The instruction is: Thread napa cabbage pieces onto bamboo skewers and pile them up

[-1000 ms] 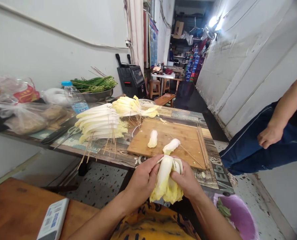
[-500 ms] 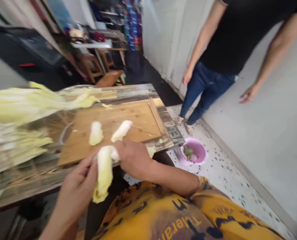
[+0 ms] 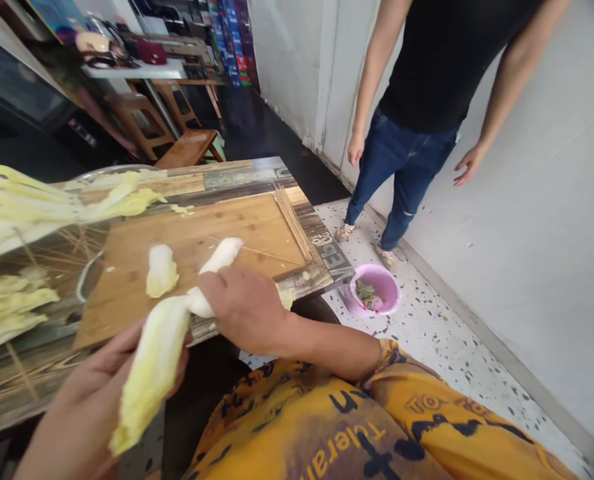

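My left hand (image 3: 101, 393) is closed on a long yellow-white cabbage leaf (image 3: 151, 367) at the table's front edge. Its pale stem end reaches my right hand (image 3: 249, 307), whose fingers are closed round white stem pieces. Beyond the right hand, a white cabbage piece (image 3: 223, 255) lies over the wooden board (image 3: 141, 233), with a thin skewer (image 3: 271, 255) stretching out past it. Another short cabbage leaf (image 3: 161, 271) rests on the board to the left. A bundle of skewers (image 3: 293, 223) lies along the board's right edge.
Piled cabbage leaves (image 3: 21, 207) and loose skewers cover the left of the table (image 3: 237, 175). A pink bucket (image 3: 387, 287) holding scraps stands on the floor at right. A person (image 3: 417, 133) in black stands behind it. A wooden stool (image 3: 189, 148) is beyond the table.
My left hand has moved left and down with the leaf, which now stretches longer at a slant. My right hand has shifted slightly left in view. The camera view has turned a little.
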A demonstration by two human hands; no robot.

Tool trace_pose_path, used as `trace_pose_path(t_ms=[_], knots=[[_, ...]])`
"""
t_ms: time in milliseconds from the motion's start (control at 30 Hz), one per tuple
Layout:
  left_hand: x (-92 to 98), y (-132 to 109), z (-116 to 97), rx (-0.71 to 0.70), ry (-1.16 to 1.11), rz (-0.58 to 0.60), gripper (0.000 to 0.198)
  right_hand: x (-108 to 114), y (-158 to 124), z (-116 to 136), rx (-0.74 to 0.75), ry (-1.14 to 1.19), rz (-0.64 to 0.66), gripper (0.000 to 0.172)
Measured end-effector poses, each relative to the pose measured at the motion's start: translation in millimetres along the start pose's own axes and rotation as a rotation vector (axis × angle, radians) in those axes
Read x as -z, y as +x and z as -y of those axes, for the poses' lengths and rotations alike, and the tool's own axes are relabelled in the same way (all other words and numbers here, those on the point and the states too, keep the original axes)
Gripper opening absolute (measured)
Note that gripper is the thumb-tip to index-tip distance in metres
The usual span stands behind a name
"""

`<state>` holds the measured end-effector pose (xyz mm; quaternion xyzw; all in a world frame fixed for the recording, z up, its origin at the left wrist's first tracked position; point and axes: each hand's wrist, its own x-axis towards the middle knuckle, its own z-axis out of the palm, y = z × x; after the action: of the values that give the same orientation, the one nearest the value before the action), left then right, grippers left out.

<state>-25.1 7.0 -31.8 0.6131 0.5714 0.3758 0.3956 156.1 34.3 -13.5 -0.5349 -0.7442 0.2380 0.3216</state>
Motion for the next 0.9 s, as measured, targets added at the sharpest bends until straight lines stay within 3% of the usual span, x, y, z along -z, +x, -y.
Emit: trace_pose_path(t_ms=[67,167,233,367,467,533,600,733,900], knots=[[-8.3,1.1,-10.5,0.061,-0.052,-0.037,0.043,0.1,-0.6,-2.3,0.021,0.148,0.039,0.021],[-17.2,7.1,-20.1,-0.127,0.056,-0.186,0.041,1.5,3.0,-6.7,0.039,0.385,0.093,0.006],[-18.6,14.2,-20.5,-0.205,0.041,-0.18,0.04,4.1,8.2,-9.6,0.028,0.562,0.182,0.019],[-15.3,27.5,-13.8,-0.036,-0.286,-0.04,0.045,14.5,19.0,-13.4,-0.052,0.814,0.224,0.027],[-16.3,34.6,-11.3,0.001,-0.399,-0.173,0.044,17.3,24.8,-13.0,-0.127,0.903,0.156,0.028],[-20.8,37.5,-12.9,-0.088,-0.278,-0.355,0.04,11.4,27.2,-10.9,-0.167,0.915,0.127,0.029],[-27.2,38.1,-15.7,-0.202,-0.079,-0.456,0.037,1.3,27.9,-7.9,-0.194,0.904,0.088,0.032],[-35.1,33.8,-18.2,-0.468,0.263,-0.404,0.037,-11.8,24.0,-4.9,-0.212,0.919,0.026,0.041],[-20.9,30.1,-14.0,-0.672,0.41,-0.288,0.036,-0.3,18.6,-14.5,-0.258,1.104,0.264,0.036]])
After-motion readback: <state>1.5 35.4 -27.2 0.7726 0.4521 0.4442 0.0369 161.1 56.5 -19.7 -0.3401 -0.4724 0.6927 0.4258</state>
